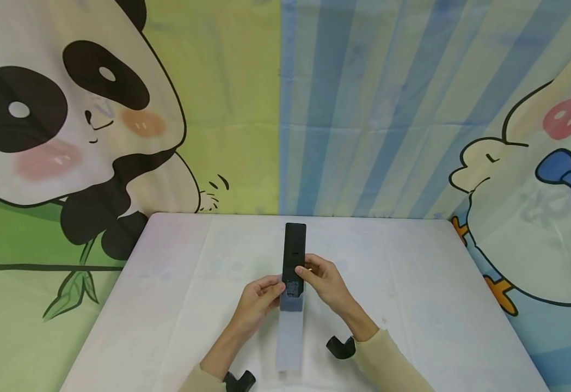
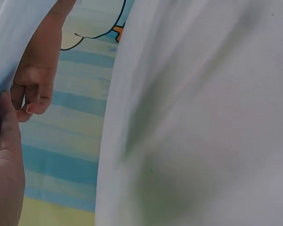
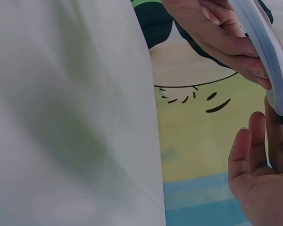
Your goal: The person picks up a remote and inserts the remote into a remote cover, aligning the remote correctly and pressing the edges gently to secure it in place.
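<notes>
A long black remote control, its back with a small printed label facing up, is partly inside a translucent whitish sleeve. The sleeve's lower stretch hangs flat beyond the remote's end. My left hand pinches the sleeve's mouth from the left, thumb on top. On the other side, my right hand grips the remote, its thumb over the black back and the fingers beneath. In the right wrist view the sleeve appears edge-on, with left fingers against it. The remote's front face is hidden.
A white-covered table lies below the hands. Behind it hang a panda-print cloth and a blue striped cloth. Black curved pieces sit at both wrists, beside the sleeves of the person's top.
</notes>
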{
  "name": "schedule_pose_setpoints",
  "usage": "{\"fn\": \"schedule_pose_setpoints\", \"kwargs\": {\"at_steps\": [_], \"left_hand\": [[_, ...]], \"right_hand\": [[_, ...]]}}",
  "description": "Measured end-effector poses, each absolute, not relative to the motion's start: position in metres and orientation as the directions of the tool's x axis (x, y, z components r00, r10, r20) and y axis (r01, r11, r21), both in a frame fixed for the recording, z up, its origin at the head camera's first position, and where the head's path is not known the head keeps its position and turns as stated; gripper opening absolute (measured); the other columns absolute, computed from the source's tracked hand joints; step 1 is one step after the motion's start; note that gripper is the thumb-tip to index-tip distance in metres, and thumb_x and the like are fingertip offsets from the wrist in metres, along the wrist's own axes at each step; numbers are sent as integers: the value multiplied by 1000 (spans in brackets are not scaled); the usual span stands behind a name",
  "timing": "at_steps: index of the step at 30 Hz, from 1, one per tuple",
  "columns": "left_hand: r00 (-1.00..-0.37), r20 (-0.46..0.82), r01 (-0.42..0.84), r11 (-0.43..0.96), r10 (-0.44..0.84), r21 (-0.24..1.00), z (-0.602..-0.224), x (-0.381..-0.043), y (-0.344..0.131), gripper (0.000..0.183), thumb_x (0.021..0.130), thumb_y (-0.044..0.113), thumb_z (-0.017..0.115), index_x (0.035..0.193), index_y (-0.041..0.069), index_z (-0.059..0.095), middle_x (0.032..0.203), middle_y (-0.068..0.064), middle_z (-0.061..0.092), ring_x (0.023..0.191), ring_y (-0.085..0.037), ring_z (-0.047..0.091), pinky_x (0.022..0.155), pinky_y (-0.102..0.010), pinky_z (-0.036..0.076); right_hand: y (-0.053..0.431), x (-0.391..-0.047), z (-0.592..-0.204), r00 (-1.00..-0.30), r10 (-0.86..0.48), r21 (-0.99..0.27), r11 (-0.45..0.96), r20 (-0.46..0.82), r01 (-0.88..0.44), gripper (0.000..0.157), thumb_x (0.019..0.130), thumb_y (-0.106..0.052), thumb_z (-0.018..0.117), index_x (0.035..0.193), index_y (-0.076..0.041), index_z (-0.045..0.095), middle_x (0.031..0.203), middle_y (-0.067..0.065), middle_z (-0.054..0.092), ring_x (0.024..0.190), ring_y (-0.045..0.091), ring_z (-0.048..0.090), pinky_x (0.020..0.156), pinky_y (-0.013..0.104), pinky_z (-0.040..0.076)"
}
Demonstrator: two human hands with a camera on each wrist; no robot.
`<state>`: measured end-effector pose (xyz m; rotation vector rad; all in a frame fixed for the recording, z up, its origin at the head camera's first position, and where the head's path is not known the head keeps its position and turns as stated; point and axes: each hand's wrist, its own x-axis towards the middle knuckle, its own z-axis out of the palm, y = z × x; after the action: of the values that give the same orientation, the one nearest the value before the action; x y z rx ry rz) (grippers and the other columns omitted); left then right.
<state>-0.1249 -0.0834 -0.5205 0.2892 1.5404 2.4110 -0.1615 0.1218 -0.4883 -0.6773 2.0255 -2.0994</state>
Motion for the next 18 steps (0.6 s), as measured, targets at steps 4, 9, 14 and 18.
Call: {"fn": "schedule_pose_setpoints", "kwargs": {"at_steps": [4,9,14,18], "left_hand": [[-950,21,-112,-399,313,910,-519,-126,-83,39,100,9,62,126,-19,54,105,-8,73,94,-16,70,83,-30,56],[-956,14,-107,-394,293,913,-516,-127,-82,38,100,9,63,126,-19,55,105,-9,73,94,-17,70,84,-31,56],[-959,11,-102,-379,284,920,-514,-127,-83,39,100,8,63,126,-19,54,106,-10,73,95,-18,70,85,-33,55],[-959,-4,-105,-343,282,933,-515,-124,-84,38,99,9,64,125,-18,56,106,-11,73,96,-20,70,87,-36,55]], "right_hand": [[122,-161,-489,-887,-406,-976,-70,218,-207,27,102,-8,59,126,4,62,112,20,66,99,24,66,91,35,52],[122,-160,-488,-883,-409,-973,-61,228,-223,26,102,-9,60,125,2,63,111,19,66,98,26,66,90,35,53],[123,-158,-489,-882,-409,-971,-51,233,-233,26,101,-10,61,124,1,64,109,16,65,97,26,65,88,36,53],[125,-156,-490,-888,-406,-974,-22,216,-227,25,100,-11,63,123,-1,65,108,15,66,94,27,65,86,36,54]]}}
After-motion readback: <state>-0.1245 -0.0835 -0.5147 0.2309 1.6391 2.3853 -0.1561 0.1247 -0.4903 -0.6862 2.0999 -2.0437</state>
